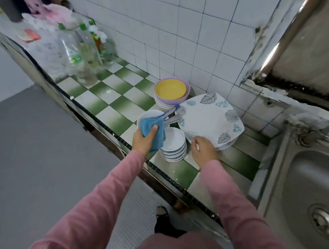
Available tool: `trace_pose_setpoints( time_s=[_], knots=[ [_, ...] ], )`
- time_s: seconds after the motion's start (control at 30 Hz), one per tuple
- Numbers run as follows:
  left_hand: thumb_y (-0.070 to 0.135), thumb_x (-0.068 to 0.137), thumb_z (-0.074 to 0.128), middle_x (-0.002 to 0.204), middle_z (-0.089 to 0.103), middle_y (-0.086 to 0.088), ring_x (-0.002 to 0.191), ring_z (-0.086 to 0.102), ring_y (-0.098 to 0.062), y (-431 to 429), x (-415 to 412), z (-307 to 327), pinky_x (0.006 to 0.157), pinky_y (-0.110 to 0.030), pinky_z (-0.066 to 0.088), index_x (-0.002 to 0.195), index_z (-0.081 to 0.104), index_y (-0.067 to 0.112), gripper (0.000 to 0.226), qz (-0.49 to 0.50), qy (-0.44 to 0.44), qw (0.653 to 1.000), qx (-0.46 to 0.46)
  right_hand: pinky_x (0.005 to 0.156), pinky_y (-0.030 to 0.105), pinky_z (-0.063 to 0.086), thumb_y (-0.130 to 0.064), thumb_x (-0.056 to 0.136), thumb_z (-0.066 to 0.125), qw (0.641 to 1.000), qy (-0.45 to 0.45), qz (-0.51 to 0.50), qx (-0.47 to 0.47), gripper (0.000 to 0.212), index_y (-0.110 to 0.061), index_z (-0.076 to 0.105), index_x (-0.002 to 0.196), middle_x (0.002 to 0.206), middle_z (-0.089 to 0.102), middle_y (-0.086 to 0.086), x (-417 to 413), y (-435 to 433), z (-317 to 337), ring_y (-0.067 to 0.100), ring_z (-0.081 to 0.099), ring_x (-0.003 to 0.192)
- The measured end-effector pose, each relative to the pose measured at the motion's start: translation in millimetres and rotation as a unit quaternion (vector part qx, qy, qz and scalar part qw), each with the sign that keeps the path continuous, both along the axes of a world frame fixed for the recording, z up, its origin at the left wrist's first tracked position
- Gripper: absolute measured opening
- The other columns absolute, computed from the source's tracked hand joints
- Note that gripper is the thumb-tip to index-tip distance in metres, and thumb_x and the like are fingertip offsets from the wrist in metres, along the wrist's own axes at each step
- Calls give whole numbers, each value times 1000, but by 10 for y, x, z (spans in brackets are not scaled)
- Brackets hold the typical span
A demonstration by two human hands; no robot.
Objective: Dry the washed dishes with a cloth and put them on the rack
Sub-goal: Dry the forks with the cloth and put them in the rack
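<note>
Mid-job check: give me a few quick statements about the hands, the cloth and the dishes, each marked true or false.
1. The left hand holds the blue cloth. True.
2. The right hand is lifting a spoon. False: it is at the near rim of the leaf-patterned plate, and no spoon is in it.
3. The stack of white saucers sits between the two hands. True.
4. The yellow bowl lies in the sink. False: it tops a stack of bowls on the counter by the tiled wall.
5. The cloth is draped over the leaf-patterned plate. False: it is over a white bowl to the left of that plate.
</note>
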State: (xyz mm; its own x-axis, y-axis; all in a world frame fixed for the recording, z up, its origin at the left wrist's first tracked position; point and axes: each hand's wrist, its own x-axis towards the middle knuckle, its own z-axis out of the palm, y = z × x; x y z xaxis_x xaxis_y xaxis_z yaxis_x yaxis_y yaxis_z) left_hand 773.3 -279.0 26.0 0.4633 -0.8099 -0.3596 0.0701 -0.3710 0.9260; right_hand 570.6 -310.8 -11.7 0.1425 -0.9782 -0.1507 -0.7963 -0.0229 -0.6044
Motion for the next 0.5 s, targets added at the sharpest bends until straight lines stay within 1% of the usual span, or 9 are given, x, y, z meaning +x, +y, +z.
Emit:
trace_pose_setpoints(
  time_s=[0.07, 0.1, 0.2, 0.27, 0.3, 0.37, 0.43, 0.5],
  knots=[
    [38, 92, 66, 116, 66, -7, 100, 64, -26, -209, 111, -7, 90, -47, 56, 125, 58, 13, 42, 4, 0, 1000, -9, 87, 38, 46, -22, 103, 42, 1000, 18, 4, 13, 31, -2, 65, 107, 106, 65, 15, 84, -154, -5, 32, 58, 100],
    [37, 93, 65, 117, 65, -7, 100, 63, -25, -302, 155, -17, 89, -44, 55, 127, 57, 12, 43, 1, 2, 1000, -13, 86, 37, 46, -24, 104, 42, 1000, 27, 1, 13, 32, -3, 65, 106, 106, 66, 15, 125, -225, -2, 31, 59, 99],
    [37, 93, 64, 119, 64, -5, 98, 62, -22, -529, 285, -97, 80, -33, 53, 131, 55, 13, 45, -14, 5, 1000, -15, 81, 33, 44, -26, 103, 44, 999, 42, -26, 18, 30, -5, 65, 101, 102, 65, 12, 233, -386, 14, 28, 58, 93],
    [36, 94, 63, 117, 64, -3, 93, 61, -18, -651, 356, -142, 73, -24, 49, 131, 55, 14, 44, -35, -5, 999, -16, 74, 30, 39, -24, 103, 44, 998, 42, -38, 26, 28, -5, 63, 94, 95, 63, 13, 304, -476, 18, 29, 56, 88],
    [36, 94, 63, 115, 63, -2, 91, 61, -16, -717, 395, -163, 72, -23, 49, 131, 54, 14, 43, -45, -7, 999, -13, 72, 30, 36, -22, 103, 44, 998, 44, -42, 31, 27, -6, 60, 90, 91, 61, 12, 339, -521, 16, 29, 55, 87],
    [36, 94, 63, 115, 62, -2, 95, 61, -20, -870, 484, -213, 80, -28, 51, 131, 54, 15, 43, -63, -3, 998, -5, 72, 30, 35, -22, 103, 44, 997, 52, -52, 36, 25, -7, 59, 88, 90, 59, 11, 416, -614, 17, 29, 54, 87],
    [37, 94, 63, 115, 62, -4, 97, 61, -22, -1042, 579, -256, 86, -33, 51, 130, 54, 15, 43, -85, -5, 996, 6, 75, 34, 42, -21, 102, 45, 996, 53, -67, 24, 26, -3, 63, 95, 95, 64, 14, 499, -721, 27, 30, 56, 88],
    [39, 93, 64, 114, 65, -5, 93, 63, -21, -1220, 674, -282, 87, -36, 53, 128, 55, 16, 43, -112, -9, 994, 13, 77, 37, 45, -20, 101, 46, 995, 53, -83, 11, 27, -1, 65, 99, 97, 65, 17, 591, -820, 50, 32, 57, 90]
  ],
)
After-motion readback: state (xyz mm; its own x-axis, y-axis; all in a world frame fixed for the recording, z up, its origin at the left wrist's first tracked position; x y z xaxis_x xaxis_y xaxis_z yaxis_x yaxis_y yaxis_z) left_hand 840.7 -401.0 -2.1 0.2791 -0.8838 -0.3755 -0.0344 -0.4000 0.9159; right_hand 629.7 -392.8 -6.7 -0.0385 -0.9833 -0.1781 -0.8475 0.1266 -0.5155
